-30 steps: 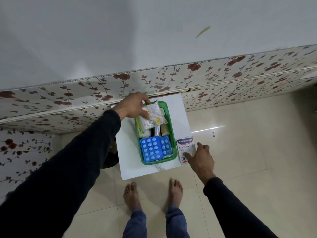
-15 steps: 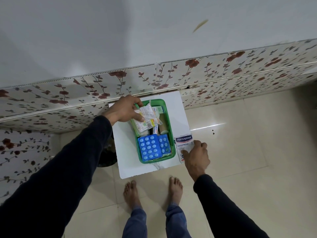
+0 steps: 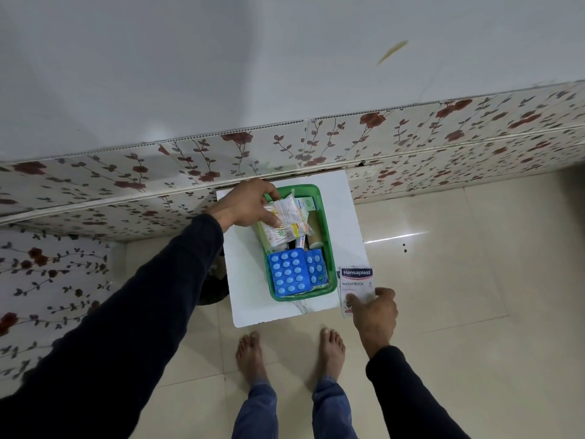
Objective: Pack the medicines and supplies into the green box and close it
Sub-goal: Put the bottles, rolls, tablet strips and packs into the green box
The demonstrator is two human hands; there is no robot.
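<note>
The green box [image 3: 329,248] stands open on a small white table [image 3: 247,280]. Inside lie blue blister packs [image 3: 292,274] at the near end, plus tubes and small cartons farther back. My left hand [image 3: 250,204] grips a clear packet with orange print [image 3: 289,221] over the box's far left part. My right hand [image 3: 375,308] pinches the near end of a white Hansaplast plaster pack [image 3: 356,280], which lies at the table's right front corner, beside the box. No lid is in sight.
A wall with a floral tile band [image 3: 348,144] runs right behind the table. A dark round object [image 3: 213,288] sits on the floor under the table's left side. My bare feet [image 3: 291,350] stand on cream floor tiles just in front.
My right hand has closed onto the near end of the plaster pack. My left hand has shifted the packet slightly left and lower over the box.
</note>
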